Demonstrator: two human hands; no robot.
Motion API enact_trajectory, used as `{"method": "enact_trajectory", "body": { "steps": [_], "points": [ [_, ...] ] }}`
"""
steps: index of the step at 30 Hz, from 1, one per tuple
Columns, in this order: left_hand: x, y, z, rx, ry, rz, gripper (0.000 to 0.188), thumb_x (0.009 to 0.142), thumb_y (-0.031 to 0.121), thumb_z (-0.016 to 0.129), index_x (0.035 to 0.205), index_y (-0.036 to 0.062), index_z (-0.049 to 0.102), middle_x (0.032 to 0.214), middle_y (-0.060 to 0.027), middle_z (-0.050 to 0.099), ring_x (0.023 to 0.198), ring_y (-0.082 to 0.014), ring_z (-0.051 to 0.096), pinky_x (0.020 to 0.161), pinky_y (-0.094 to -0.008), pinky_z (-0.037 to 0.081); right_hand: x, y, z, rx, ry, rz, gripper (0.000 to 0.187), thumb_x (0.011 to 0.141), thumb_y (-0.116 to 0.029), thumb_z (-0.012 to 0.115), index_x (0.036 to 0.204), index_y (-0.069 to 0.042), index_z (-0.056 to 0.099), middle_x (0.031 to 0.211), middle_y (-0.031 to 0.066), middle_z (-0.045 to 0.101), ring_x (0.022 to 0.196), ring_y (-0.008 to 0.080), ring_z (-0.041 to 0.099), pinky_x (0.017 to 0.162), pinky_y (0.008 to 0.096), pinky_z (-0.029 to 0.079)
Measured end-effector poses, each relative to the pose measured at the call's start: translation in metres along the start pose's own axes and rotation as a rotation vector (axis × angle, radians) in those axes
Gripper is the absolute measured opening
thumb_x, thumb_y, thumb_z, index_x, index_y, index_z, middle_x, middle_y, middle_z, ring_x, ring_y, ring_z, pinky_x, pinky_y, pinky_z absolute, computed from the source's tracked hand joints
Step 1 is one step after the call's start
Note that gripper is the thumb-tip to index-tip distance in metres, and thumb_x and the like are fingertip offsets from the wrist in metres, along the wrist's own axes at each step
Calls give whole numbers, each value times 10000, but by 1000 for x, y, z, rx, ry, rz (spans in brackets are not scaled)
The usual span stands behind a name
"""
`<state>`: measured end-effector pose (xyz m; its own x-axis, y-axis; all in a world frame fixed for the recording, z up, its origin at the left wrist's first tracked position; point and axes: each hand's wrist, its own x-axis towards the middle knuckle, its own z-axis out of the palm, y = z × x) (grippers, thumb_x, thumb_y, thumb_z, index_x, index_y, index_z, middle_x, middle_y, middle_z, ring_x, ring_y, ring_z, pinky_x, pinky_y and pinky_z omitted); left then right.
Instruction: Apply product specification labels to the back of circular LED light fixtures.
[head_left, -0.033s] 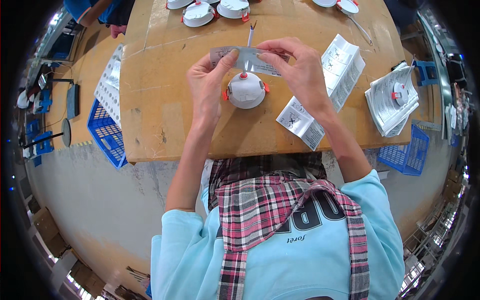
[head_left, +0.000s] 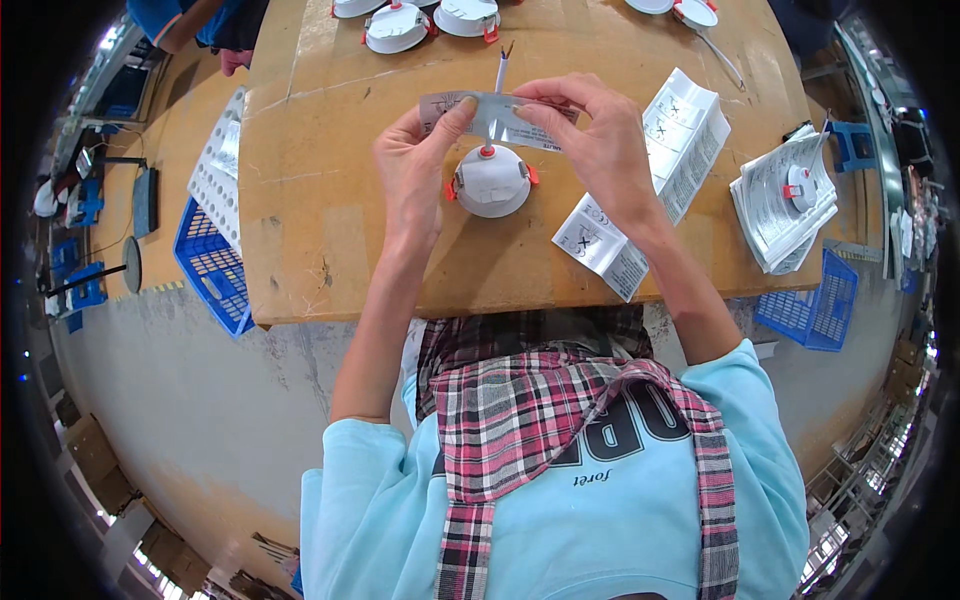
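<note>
My left hand (head_left: 412, 170) pinches one end of a silver printed sticker label (head_left: 492, 122) between thumb and fingers. At the other end, the thumb and fingers of my right hand (head_left: 602, 145) pinch it too, so it is stretched level between both hands. It lies across the cable (head_left: 501, 75) of a round white downlight (head_left: 493, 190), whose bare wire ends stick up beyond the label. The downlight has red-tipped spring clips at its sides and rests on the table just below my hands. Whether the label sticks to the cable, I cannot tell.
Label sheets (head_left: 680, 140) lie right of my hands on the brown table (head_left: 330, 220). A stack of sheets (head_left: 770, 215) with a small round fitting (head_left: 800, 188) on top is farther right. Several downlights (head_left: 397, 30) stand at the far edge. Blue baskets (head_left: 212, 265) flank the table.
</note>
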<state>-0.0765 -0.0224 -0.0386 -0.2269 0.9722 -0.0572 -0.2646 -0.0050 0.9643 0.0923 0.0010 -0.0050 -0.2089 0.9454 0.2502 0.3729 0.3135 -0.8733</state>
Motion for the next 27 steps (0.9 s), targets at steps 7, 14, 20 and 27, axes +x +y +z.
{"method": "enact_trajectory", "body": {
  "steps": [7,14,20,27],
  "points": [
    [8,-9,-1,-46,8,-11,195,819,170,727,926,8,707,815,-23,674,744,-68,558,706,-229,431,3,2,2,-87,12,-85,158,818,-109,662,931,-4,694,836,112,654,809,225,606,719,321,495],
    [11,-11,1,-96,-2,-6,182,829,171,719,914,12,704,817,-31,675,749,-76,559,714,-242,439,5,4,3,-102,34,-115,143,824,-115,654,909,-11,701,797,98,640,770,219,574,681,328,472],
    [14,-13,-3,-72,-36,-22,160,871,113,659,968,-13,674,916,-72,675,816,-111,622,783,-266,526,6,5,5,-95,35,-116,135,822,-115,657,900,-17,706,771,94,629,748,213,563,663,324,463],
    [17,-15,-2,-91,-36,-67,156,877,105,649,973,-15,667,926,-80,677,835,-123,633,791,-272,536,8,8,5,-116,36,-112,138,821,-123,660,901,-22,709,756,93,615,734,212,559,662,326,457]
  ]
}}
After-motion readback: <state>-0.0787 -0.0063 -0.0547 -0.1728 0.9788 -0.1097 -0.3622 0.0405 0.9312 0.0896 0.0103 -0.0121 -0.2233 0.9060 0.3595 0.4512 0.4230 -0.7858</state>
